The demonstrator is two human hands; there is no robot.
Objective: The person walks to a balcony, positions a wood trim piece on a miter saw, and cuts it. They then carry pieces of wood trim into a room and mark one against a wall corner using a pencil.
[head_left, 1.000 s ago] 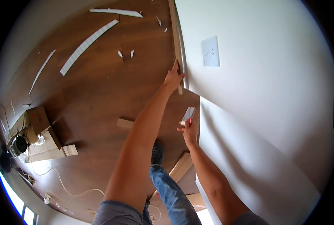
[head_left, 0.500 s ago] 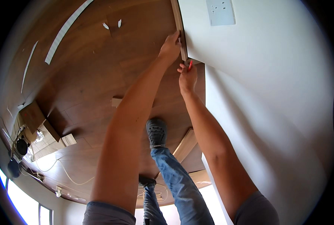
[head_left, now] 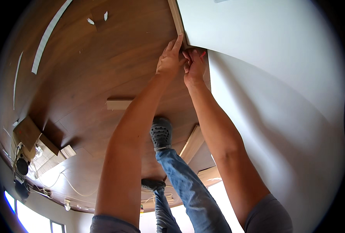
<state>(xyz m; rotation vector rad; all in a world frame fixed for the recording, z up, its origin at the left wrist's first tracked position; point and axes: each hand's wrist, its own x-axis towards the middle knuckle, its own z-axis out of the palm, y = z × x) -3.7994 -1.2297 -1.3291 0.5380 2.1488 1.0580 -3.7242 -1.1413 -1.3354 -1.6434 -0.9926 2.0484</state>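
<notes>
The baseboard strip (head_left: 177, 19) lies along the wall (head_left: 257, 58), left hand (head_left: 169, 60) fingers pressed flat on its end, right hand (head_left: 195, 66) pinching something small and red there; fixing looks unfinished.

Left hand (head_left: 169, 60) pressing pale wooden baseboard strip (head_left: 177, 19) against white wall (head_left: 265, 58), right hand (head_left: 194, 66) pinching small red object (head_left: 202, 54) beside it, dark wooden floor (head_left: 102, 77) below

Both hands (head_left: 171, 58) (head_left: 195, 66) side by side at baseboard strip (head_left: 177, 19) against wall (head_left: 281, 77), maybe touching; wood offcut (head_left: 119, 104) behind-left on floor (head_left: 83, 77).
</notes>
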